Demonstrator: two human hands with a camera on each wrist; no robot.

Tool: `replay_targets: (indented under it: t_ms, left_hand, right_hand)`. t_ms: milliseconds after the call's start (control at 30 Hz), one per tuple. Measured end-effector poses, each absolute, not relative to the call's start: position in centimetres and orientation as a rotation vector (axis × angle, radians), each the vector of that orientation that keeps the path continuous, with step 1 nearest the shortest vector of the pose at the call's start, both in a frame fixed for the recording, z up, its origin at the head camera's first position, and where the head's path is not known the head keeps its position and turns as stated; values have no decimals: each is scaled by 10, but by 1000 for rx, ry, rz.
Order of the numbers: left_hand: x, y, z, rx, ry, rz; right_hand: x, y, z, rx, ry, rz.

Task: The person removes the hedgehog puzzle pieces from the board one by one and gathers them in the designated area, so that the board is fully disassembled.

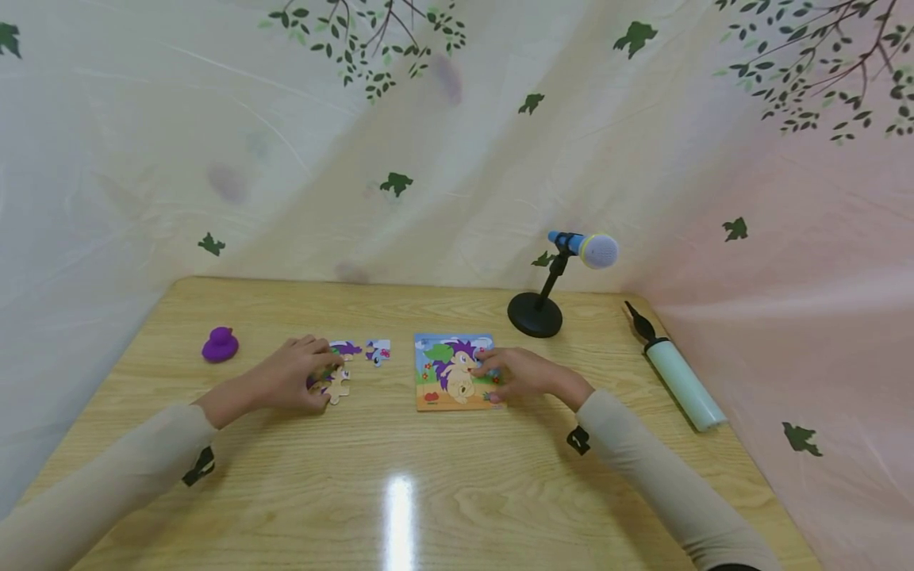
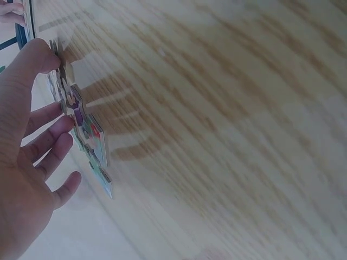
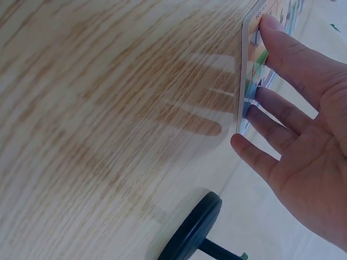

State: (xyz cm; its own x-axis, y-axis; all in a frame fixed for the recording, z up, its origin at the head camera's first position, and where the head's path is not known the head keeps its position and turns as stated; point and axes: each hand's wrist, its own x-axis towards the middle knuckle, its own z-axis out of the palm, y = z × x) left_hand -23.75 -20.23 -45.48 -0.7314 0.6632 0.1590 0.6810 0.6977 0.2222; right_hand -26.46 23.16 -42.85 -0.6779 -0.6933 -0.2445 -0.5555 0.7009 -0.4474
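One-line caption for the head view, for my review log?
Left hand on loose puzzle pieces, right hand on the puzzle board, on a wooden table.

Curtained recording booth: microphone point(image 1: 598, 250), table point(image 1: 428, 492)

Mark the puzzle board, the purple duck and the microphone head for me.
puzzle board point(image 1: 437, 396), head view, bare lower left corner of the picture.
purple duck point(image 1: 219, 346), head view, middle of its body.
microphone head point(image 1: 598, 251), head view, centre of the grey ball.
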Motion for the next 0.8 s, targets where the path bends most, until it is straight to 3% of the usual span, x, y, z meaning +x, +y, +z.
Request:
replay_targets:
  t_ms: [800]
  left_hand:
    - [-237, -201, -459, -1102, -2801, -432]
  right_hand:
    - [-266, 230, -427, -972, 2511, -479]
